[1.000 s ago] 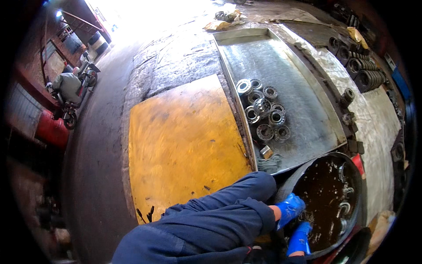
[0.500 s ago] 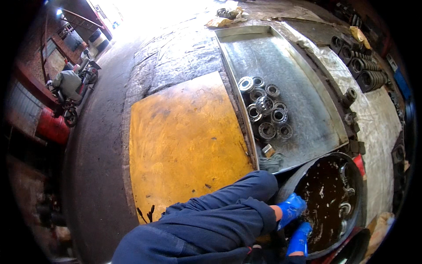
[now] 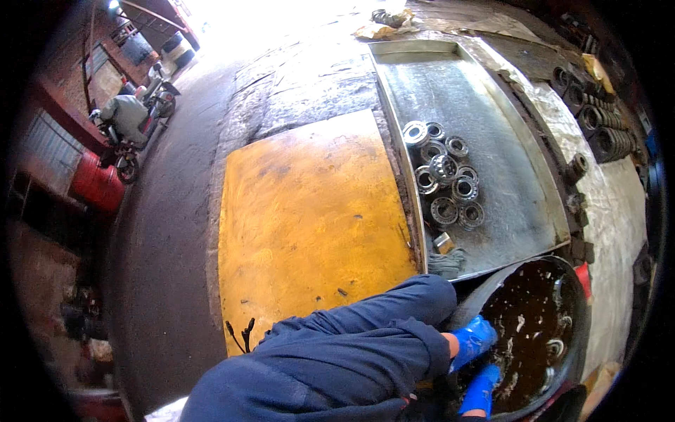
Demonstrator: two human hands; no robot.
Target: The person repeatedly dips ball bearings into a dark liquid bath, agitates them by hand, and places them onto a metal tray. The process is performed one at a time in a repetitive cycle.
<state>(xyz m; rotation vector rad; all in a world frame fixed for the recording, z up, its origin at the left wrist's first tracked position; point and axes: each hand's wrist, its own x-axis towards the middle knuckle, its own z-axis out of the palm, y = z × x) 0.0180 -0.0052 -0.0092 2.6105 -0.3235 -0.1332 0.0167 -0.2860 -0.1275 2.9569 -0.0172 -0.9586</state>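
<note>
Both hands wear blue rubber gloves and are at the left side of a round tub [image 3: 478, 299] of dark brown liquid. My left hand [image 3: 474, 339] reaches in from the left with its fingers curled down; what they grip is hidden. Just below it, my right hand [image 3: 482, 387] comes from the lower edge, its fingers bent in toward the left hand. Whatever lies between the gloves cannot be made out. Metal rings [image 3: 555, 348] show partly along the tub's right side, and pale streaks and specks lie on the liquid.
Beyond the tub lies a shallow metal tray [image 3: 510, 190] with several bearings [image 3: 444, 169], a small box [image 3: 444, 243] and a grey-green cloth [image 3: 446, 263]. A yellow board [image 3: 316, 225] covers the floor on the left. Bearing rings [image 3: 605, 130] stand far right; a motorbike [image 3: 133, 119] is parked far left.
The whole view has shifted slightly, so the tray and board sit further right in the picture. Both hands stay at the tub's left side, with little change in their pose.
</note>
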